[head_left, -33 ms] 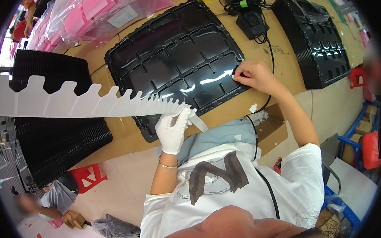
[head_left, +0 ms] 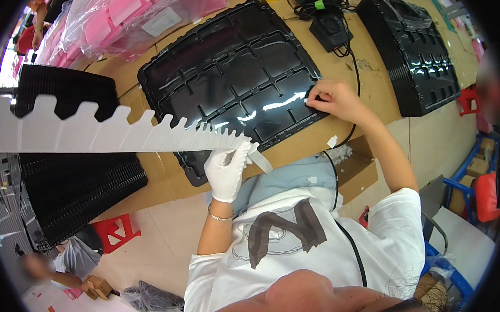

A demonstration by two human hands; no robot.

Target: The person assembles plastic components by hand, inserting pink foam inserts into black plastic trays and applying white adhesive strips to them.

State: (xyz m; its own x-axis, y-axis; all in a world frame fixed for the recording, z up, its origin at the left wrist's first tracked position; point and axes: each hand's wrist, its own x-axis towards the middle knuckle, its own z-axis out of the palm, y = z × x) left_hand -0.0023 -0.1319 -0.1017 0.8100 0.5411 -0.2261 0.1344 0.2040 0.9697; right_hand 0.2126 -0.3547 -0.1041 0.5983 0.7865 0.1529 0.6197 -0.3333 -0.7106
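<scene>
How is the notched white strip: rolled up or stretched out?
Stretched out: the white strip runs lengthwise from the gloved left hand toward the picture's left edge, with no coil visible.

White strip (head_left: 109,140) bars left; black tray (head_left: 214,89) clear above.

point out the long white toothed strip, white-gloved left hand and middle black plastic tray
long white toothed strip (head_left: 92,137): head view, on its flat band below the teeth
white-gloved left hand (head_left: 224,176): head view, on the middle of the hand
middle black plastic tray (head_left: 211,92): head view, on a bare panel
</scene>
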